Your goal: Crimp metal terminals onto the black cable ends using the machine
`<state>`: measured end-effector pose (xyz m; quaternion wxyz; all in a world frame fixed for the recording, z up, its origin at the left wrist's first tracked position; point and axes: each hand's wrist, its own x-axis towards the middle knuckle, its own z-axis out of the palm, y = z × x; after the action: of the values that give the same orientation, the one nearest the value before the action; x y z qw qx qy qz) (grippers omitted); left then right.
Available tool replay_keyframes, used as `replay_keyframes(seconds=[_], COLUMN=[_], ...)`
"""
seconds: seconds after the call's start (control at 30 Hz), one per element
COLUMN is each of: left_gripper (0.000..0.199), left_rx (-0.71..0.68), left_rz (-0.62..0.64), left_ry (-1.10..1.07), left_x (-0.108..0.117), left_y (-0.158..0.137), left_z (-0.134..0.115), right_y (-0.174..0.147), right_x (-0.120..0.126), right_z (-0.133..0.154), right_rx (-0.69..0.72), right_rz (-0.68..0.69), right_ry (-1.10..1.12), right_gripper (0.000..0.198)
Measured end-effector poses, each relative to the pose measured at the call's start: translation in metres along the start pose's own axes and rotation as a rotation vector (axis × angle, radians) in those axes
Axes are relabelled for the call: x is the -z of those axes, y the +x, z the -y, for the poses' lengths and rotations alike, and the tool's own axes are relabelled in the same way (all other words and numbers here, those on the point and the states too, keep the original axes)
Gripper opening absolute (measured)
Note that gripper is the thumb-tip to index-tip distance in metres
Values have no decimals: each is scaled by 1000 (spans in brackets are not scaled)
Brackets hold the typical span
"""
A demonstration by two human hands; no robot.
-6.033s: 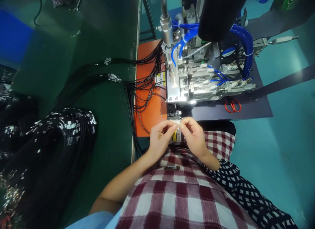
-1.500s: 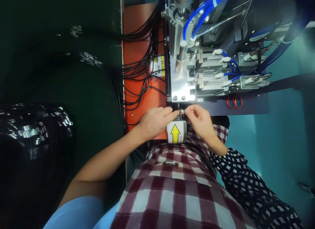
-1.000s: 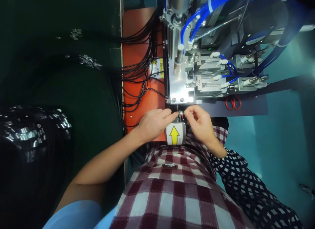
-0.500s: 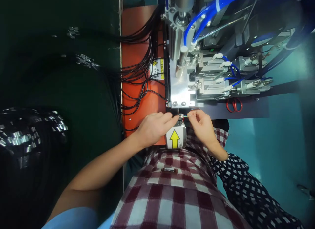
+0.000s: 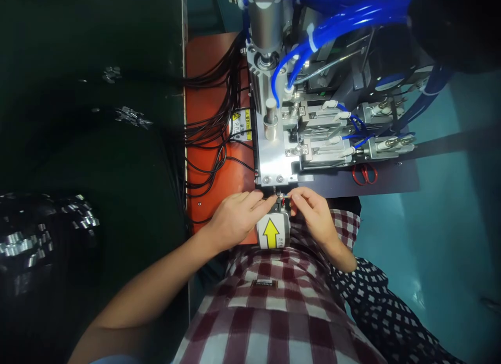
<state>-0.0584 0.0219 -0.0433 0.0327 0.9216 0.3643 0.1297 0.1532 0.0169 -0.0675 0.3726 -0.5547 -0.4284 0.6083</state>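
My right hand [image 5: 317, 218] pinches the end of a thin wire [image 5: 286, 197] between thumb and fingertips, just right of a small metal fixture [image 5: 281, 203] with a bit of red on it. From the other side my left hand [image 5: 237, 215] reaches in, its index fingertip at the fixture. The remaining left fingers are bent, and whatever lies beneath them is hidden. Directly below sits a rounded white cover with a yellow arrow [image 5: 271, 232]. Above both hands is the machine's bright metal plate [image 5: 272, 163].
Black cables [image 5: 219, 140] cross the orange base plate [image 5: 201, 189] at left. Blue air hoses [image 5: 352, 20] and pneumatic cylinders [image 5: 324, 150] fill the upper right. Red-handled scissors [image 5: 365, 174] lie on the dark plate. Shiny metal-ended cable bundles [image 5: 131, 116] rest on the dark surface at left.
The whole view has shifted, so the machine and hands appear lower and slightly left. My right fingers have altered slightly around the wire; my left hand keeps its place at the fixture.
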Motion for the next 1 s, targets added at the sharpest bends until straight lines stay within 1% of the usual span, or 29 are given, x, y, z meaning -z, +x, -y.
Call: replay_keyframes(seconds=[0.27,0.4,0.43,0.53,0.6,0.7,0.77,0.87,1.0], left_gripper=[32,34,34,33,33,33,33,32,32], left_rx=[0,4,4,-5,-7,-1,-2,-8,-9], left_rz=[-7,8,8,-4,-10,-4,5,0,-14], left_ry=[-10,-9,-11,-16,-20,-29,-33,-22,-18], left_x=[0,0,0,0,0,0,0,0,-1], left_y=[0,-1,-1,-1,0,0,0,-1,-1], left_z=[0,-1,-1,0,0,0,0,1,1], right_y=[5,6,5,2,1,0,0,-1,-1], right_x=[-5,-6,-6,-6,-5,-3,-2,-3,-8], right_z=[0,4,5,2,-4,-14,-17,-16,-10], right_rx=[-21,-90,-91,-36,-37,-104,-124,-119,-108], right_rz=[-23,-5,-7,-18,13,45,51,63,7], right_ry=[-36,-61,-74,-96,-18,171,232,233,187], right_gripper=[18,18,17,18,21,24,25,23,21])
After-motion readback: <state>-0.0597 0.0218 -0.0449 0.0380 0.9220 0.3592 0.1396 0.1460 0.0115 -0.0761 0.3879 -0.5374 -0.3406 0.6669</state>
